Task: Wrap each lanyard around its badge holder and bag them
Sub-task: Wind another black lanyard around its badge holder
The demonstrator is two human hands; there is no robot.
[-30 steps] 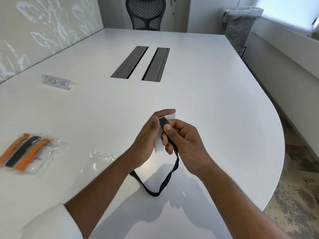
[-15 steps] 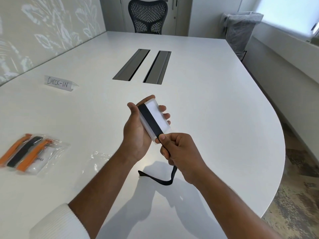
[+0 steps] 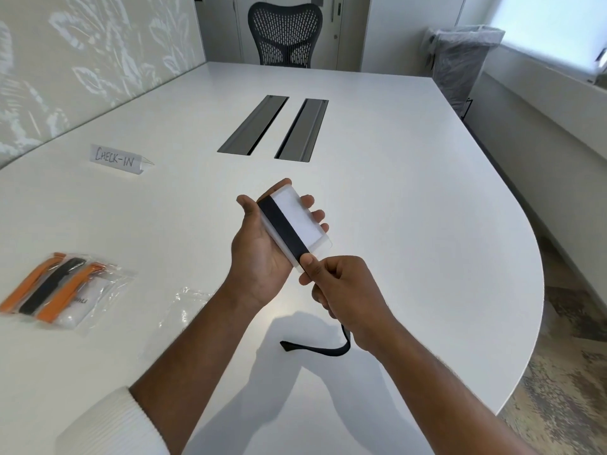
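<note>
Two bare forearms rising from the bottom edge of the frame, a white ribbed sleeve (image 3: 108,421) at lower left. Just below centre, right hand (image 3: 341,287) curled closed, thumb and forefinger pinching the black lanyard (image 3: 284,229) at the near corner of the badge holder (image 3: 300,221); loose tail of the strap dropping out under the fist and ending in a short loop low over the table (image 3: 427,208), lower centre. Above it, at frame centre, left hand (image 3: 259,251) cupped half open under the clear holder, thumb up along its left edge, fingertips (image 3: 317,215) showing past its right edge. Holder tilted, face up toward the camera, one flat band of strap running lengthwise down its left side. Both held in the air, clear of the tabletop.

At left middle, flat on the white surface, a filled clear bag (image 3: 62,290) with two orange straps and one black one inside. Just right of it, near the left forearm, an empty clear bag (image 3: 185,307), crumpled. Farther up at left, a folded card (image 3: 118,159) lettered CHECK-IN. Upper centre, two grey cable slots (image 3: 274,128) side by side. Top centre, past the far edge, a black mesh chair (image 3: 285,34); upper right, a lined bin (image 3: 460,60) below the window.
</note>
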